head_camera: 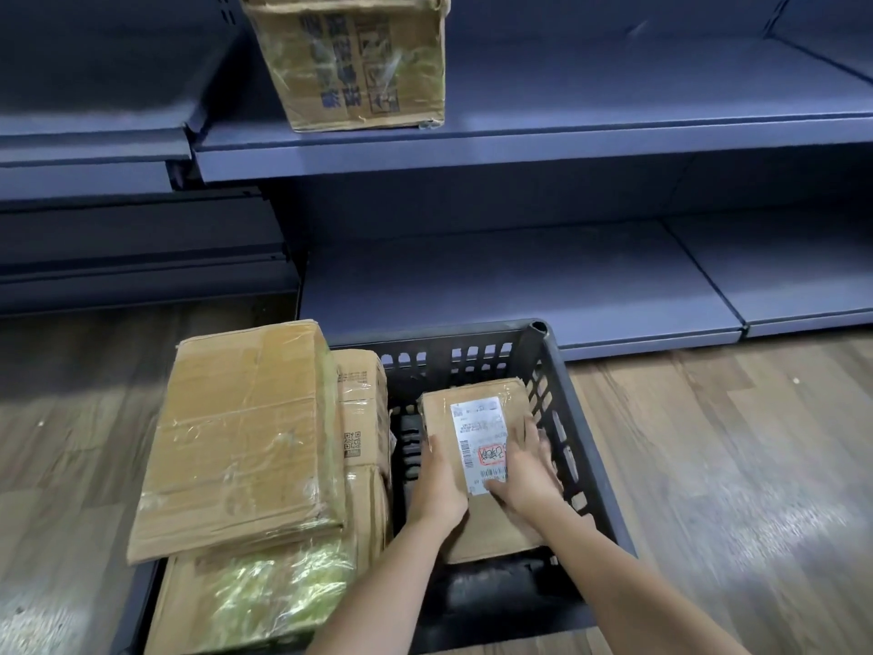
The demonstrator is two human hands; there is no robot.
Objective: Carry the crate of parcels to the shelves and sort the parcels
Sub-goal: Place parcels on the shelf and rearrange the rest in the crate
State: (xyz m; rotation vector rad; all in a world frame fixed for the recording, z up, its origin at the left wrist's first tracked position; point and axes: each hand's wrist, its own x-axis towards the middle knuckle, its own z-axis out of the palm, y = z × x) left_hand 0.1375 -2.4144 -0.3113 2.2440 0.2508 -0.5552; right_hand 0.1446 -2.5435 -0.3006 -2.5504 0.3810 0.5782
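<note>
A black plastic crate [557,371] sits on the wooden floor in front of blue shelves. In its right half lies a flat brown parcel [491,408] with a white shipping label. My left hand [437,484] grips the parcel's left edge and my right hand [526,470] lies on its right side, fingers spread over the label's corner. A large taped cardboard parcel [236,442] rests tilted on top of other boxes in the crate's left half. A narrower box with a QR code [361,408] stands beside it.
A cardboard box [359,59] with blue printing stands on the upper shelf [567,148]. The bottom shelf [519,295] lies just behind the crate. Wooden floor [732,465] stretches to the right and left.
</note>
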